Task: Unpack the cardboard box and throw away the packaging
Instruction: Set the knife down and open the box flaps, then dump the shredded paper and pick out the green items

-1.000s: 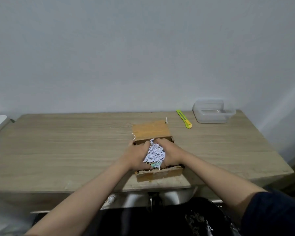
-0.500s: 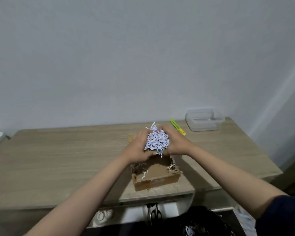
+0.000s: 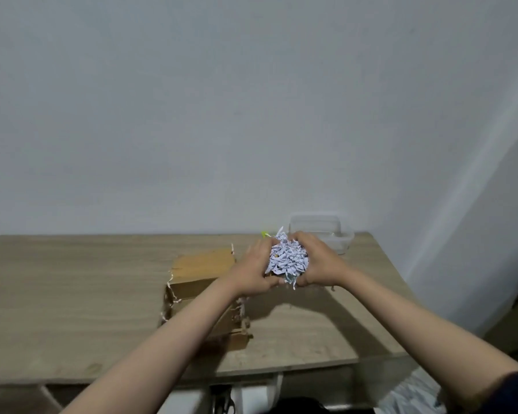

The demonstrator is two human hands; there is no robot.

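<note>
Head view showed us the open cardboard box point(image 3: 202, 282) nearest, sitting on the worktop point(image 3: 72, 294) beneath our left forearm. Beyond it, our left hand point(image 3: 253, 271) and right hand point(image 3: 317, 262) cupped a wad of shredded paper point(image 3: 286, 259) between them, each grip curled around it, raised above the worktop. Farther back stood a clear plastic container point(image 3: 335, 234).
</note>
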